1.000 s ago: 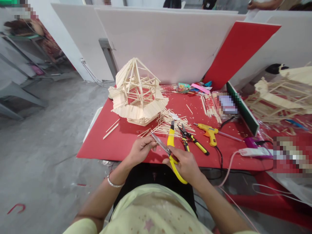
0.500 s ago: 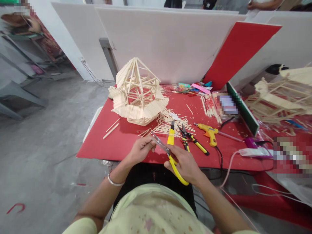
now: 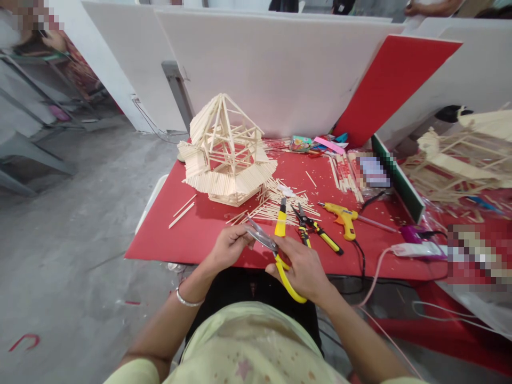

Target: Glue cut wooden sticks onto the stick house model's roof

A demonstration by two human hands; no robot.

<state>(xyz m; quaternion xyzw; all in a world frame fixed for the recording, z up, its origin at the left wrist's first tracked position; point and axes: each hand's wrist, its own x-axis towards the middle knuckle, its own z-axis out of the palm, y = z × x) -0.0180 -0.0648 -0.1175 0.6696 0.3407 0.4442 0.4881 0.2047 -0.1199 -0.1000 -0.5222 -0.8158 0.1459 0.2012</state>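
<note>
right hand (image 3: 306, 269) fingers wrapped round the yellow snips (image 3: 276, 250), blades pointing left. left hand (image 3: 228, 246) fingers pinched shut at the blade tips; what they pinch is too small to tell. both over the red surface's (image 3: 192, 234) near edge. bare red left of the fingers; loose sticks (image 3: 276, 205) and cutters (image 3: 316, 229) just beyond.

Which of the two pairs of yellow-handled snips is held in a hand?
The snips with plain yellow handles, gripped by the right hand. The other pair, the black-and-yellow snips, lies on the red table beside the glue gun.
</note>
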